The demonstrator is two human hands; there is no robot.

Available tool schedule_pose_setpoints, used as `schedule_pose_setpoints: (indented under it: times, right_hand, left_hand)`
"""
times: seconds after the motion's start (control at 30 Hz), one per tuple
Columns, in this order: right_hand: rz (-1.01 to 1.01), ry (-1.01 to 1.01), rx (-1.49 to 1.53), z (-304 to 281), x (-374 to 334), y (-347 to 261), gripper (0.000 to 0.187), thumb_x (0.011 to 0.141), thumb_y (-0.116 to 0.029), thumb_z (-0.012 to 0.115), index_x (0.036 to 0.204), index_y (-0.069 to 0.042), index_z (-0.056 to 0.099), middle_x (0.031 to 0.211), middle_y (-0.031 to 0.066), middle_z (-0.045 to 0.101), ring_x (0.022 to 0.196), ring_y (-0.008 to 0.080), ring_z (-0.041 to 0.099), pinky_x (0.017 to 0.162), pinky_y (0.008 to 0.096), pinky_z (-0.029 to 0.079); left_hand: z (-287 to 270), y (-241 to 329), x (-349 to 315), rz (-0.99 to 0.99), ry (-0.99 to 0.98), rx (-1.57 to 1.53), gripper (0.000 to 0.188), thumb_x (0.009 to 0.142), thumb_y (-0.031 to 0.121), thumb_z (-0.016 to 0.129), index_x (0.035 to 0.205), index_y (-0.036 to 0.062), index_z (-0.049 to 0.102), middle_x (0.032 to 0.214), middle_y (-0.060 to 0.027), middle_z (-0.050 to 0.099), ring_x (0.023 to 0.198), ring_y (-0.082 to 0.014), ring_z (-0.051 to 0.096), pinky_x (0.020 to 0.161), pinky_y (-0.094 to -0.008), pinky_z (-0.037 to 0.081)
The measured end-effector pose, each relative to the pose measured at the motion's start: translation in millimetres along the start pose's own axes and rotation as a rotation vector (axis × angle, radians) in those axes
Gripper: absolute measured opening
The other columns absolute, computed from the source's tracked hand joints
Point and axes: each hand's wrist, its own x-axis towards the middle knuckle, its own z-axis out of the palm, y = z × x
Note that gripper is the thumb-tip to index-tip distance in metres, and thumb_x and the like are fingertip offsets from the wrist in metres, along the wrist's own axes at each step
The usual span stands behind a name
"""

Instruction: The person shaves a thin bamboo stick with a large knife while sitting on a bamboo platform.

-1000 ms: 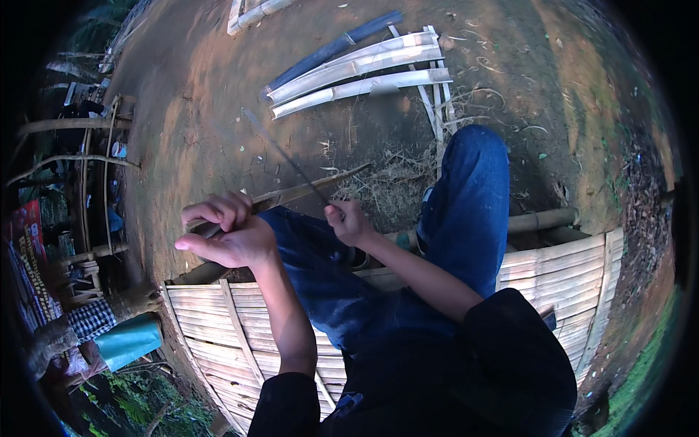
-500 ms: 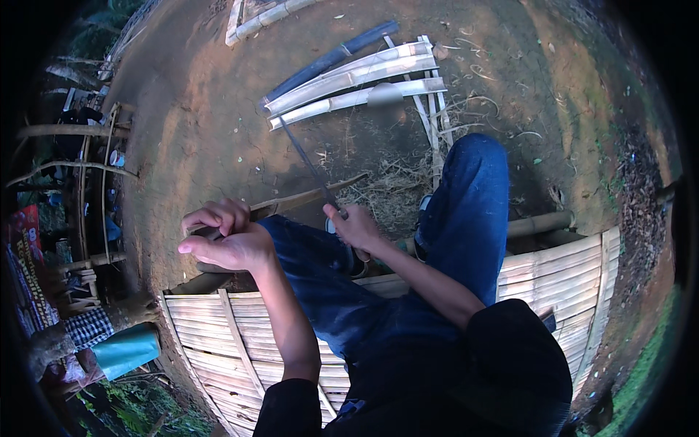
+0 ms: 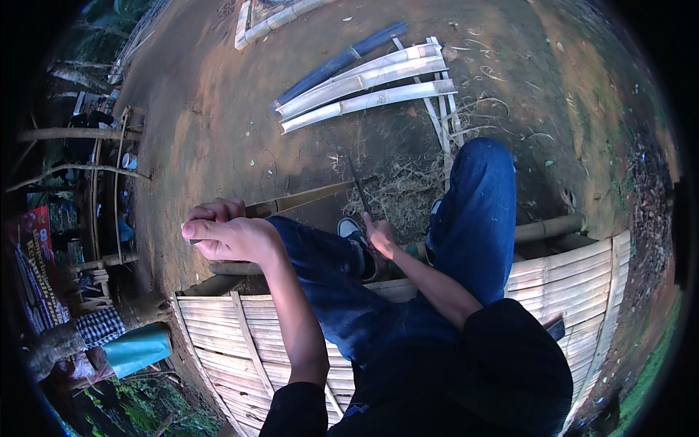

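Observation:
My left hand (image 3: 231,233) is closed round the near end of a split bamboo strip (image 3: 317,194). The strip runs across my left thigh and out to the right over the ground. In my right hand (image 3: 380,234), low between my knees, is a long dark-bladed knife (image 3: 359,182). Its blade points away from me, tip up and slightly left, and crosses close to the strip's far end; whether they touch I cannot tell. My fingers hide most of the knife's handle.
I sit on a bamboo-slat bench (image 3: 218,328). Ahead on the dirt lie split bamboo lengths (image 3: 364,84) and a dark pole (image 3: 338,62). Shavings (image 3: 408,186) are heaped near my feet. At the left stand a wooden pole frame (image 3: 80,135) and a turquoise sheet (image 3: 138,349).
My right hand has moved right and down, and the blade has swung from pointing far left to nearly straight ahead. My left thumb has closed down on the bamboo strip.

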Motion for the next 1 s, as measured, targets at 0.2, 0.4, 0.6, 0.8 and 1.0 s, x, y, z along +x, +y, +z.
schedule_pose_setpoints:
  times: [0.2,0.4,0.6,0.8,1.0]
  right_hand:
    - [-0.451,-0.016,-0.059,9.7,-38.1,-50.8,0.055,0.085,-0.049,0.051,0.074,0.004,0.062,0.062,0.0162,0.060,0.063,0.0252,0.062,0.059,0.0369,0.045]
    - [-0.662,0.009,-0.193,8.9,-19.9,-34.8,0.038,0.083,-0.034,0.059,0.073,0.002,0.060,0.058,0.0140,0.057,0.053,0.0212,0.056,0.050,0.0350,0.040]
    - [0.418,-0.329,0.578,-26.2,76.6,52.0,0.028,0.076,-0.026,0.064,0.061,-0.005,0.053,0.051,0.0044,0.051,0.044,0.0172,0.050,0.040,0.0330,0.039]
    - [0.109,-0.103,-0.480,-4.2,58.4,61.8,0.031,0.071,-0.028,0.067,0.063,0.000,0.060,0.060,0.0149,0.060,0.051,0.0247,0.060,0.047,0.0367,0.048]
    - [-0.106,-0.171,-0.947,-19.4,25.7,37.2,0.032,0.071,-0.020,0.062,0.097,-0.002,0.066,0.101,0.0190,0.063,0.094,0.0300,0.062,0.078,0.0428,0.050]
  left_hand:
    - [4.1,-0.8,-3.1,-0.007,0.014,-0.065,0.044,0.096,0.042,0.036,0.067,0.0090,0.032,0.056,0.0015,0.026,0.045,-0.0068,0.022,0.039,-0.0215,0.015]
    - [6.4,3.5,-1.5,0.002,0.013,-0.089,0.043,0.097,0.040,0.035,0.067,0.0092,0.029,0.057,0.0012,0.024,0.046,-0.0065,0.020,0.039,-0.0216,0.014]
    - [8.6,-4.4,-4.0,-0.061,-0.021,-0.099,0.044,0.097,0.041,0.032,0.067,0.0094,0.028,0.058,0.0021,0.023,0.046,-0.0061,0.020,0.040,-0.0219,0.013]
    - [9.2,-2.2,-6.6,-0.003,-0.076,-0.132,0.040,0.098,0.033,0.035,0.067,0.0095,0.029,0.059,0.0028,0.025,0.047,-0.0050,0.022,0.040,-0.0213,0.017]
    - [16.9,-4.5,-19.9,-0.019,-0.138,-0.112,0.041,0.097,0.038,0.036,0.070,0.0077,0.033,0.058,0.0015,0.027,0.047,-0.0058,0.023,0.040,-0.0210,0.016]
